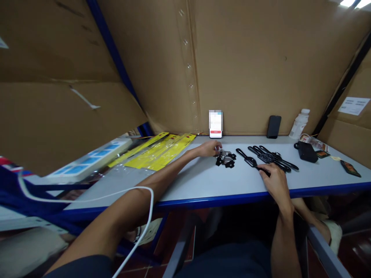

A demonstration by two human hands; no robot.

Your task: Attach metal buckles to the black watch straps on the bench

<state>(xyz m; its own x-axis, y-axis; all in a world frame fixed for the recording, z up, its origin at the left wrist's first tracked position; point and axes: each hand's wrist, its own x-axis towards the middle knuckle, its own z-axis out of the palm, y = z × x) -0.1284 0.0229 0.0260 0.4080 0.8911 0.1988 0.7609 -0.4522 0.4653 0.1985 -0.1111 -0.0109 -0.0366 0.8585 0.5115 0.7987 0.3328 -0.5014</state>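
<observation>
My right hand (274, 178) holds one end of a black two-handled tool, which looks like a spokeshave frame (249, 160), lying at a slant on the table. Several similar black spokeshave bodies (268, 156) lie in an overlapping heap just beyond that hand. My left hand (210, 148) reaches to the left edge of a small pile of black and silver metal parts (226, 158). Its fingers are curled together there; whether a part is between the fingertips is too small to make out.
Yellow cards in clear plastic (160, 152) lie left on the grey table (199, 185), beside a white box with blue panels (92, 159). A lit phone (215, 125), a dark phone (274, 126) and a bottle (299, 124) stand at the back. A black case (306, 151) lies right. A white cable (116, 193) crosses my left arm.
</observation>
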